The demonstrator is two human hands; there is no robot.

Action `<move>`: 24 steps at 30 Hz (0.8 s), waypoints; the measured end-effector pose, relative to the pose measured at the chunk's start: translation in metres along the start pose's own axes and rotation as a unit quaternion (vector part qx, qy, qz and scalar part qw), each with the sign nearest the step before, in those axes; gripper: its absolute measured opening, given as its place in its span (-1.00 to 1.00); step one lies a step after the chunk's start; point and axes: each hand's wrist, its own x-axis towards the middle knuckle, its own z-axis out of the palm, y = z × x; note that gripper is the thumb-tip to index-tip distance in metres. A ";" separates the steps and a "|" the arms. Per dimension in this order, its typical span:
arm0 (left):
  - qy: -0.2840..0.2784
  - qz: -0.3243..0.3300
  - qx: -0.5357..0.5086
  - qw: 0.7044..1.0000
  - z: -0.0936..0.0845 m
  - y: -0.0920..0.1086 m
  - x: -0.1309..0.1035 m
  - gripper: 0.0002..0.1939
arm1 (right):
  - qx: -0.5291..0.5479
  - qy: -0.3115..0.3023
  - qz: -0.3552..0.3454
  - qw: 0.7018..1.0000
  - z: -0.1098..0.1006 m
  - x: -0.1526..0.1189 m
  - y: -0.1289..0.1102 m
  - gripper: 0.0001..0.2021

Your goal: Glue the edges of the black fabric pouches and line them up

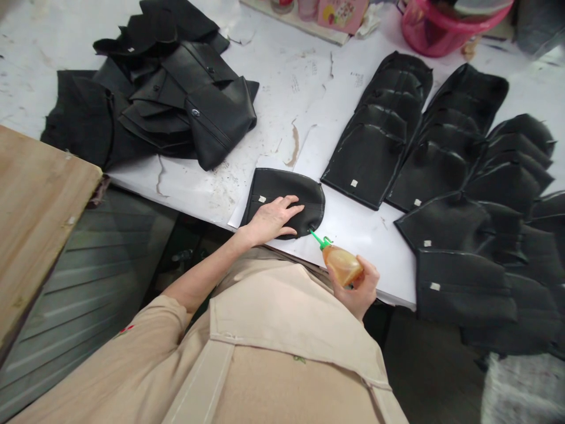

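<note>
Near the table's front edge lies a flat black leather-like piece (285, 187) with a small pale tag at its left and a rounded right end. My left hand (271, 221) rests on it with the fingers spread. My right hand (357, 288) is wrapped round a bottle (342, 265) of amber liquid. The bottle's green nozzle touches or nearly touches the lower right edge of the black piece.
Rows of overlapping black pieces (366, 153) cover the right side. A heap of black pieces (216, 112) lies at the back left. A pink basket (430, 29) stands at the back right. The wooden board (39, 194) is at the left.
</note>
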 end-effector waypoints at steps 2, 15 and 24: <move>0.000 0.000 0.003 1.000 0.000 0.000 0.001 -0.36 | 0.005 -0.014 0.010 1.000 0.001 -0.003 0.001 -0.40; 0.027 -0.038 0.018 0.999 0.000 0.007 0.012 -0.39 | 0.043 -0.018 0.070 0.997 0.010 -0.005 0.004 -0.38; 0.043 -0.033 -0.025 0.998 0.004 -0.001 0.013 -0.45 | 0.038 -0.067 0.060 0.995 0.018 -0.007 -0.003 -0.35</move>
